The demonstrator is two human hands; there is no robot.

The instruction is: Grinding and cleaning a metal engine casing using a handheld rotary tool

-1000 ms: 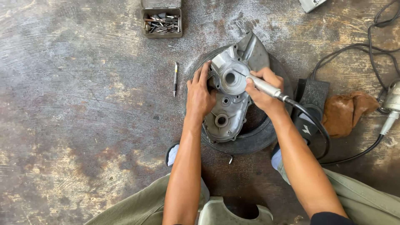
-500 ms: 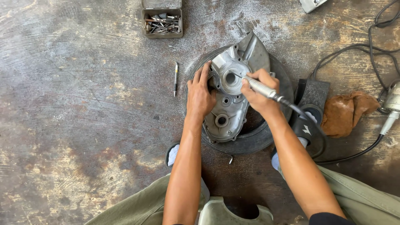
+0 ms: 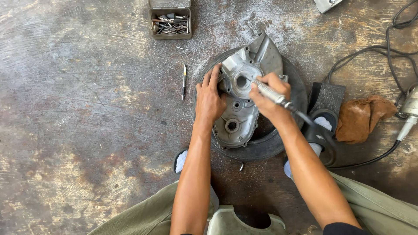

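Observation:
A grey cast-metal engine cover (image 3: 242, 99) lies on a black rubber tyre (image 3: 265, 143) on the concrete floor. My left hand (image 3: 210, 96) rests flat on the cover's left edge and presses it down. My right hand (image 3: 270, 96) grips a slim silver rotary handpiece (image 3: 271, 92). The tool's tip points at the round hole in the upper part of the cover. A black flexible shaft (image 3: 313, 130) runs from the handpiece down to the right.
A small metal box of bits (image 3: 170, 24) sits at the top. A thin pen-like tool (image 3: 184, 82) lies left of the tyre. A brown rag (image 3: 361, 116), a black foot pedal (image 3: 326, 102), cables (image 3: 392, 52) and another power tool (image 3: 409, 114) lie at the right.
My right hand has shifted the handpiece tip slightly along the round hole. My left hand and the cover stay where they were.

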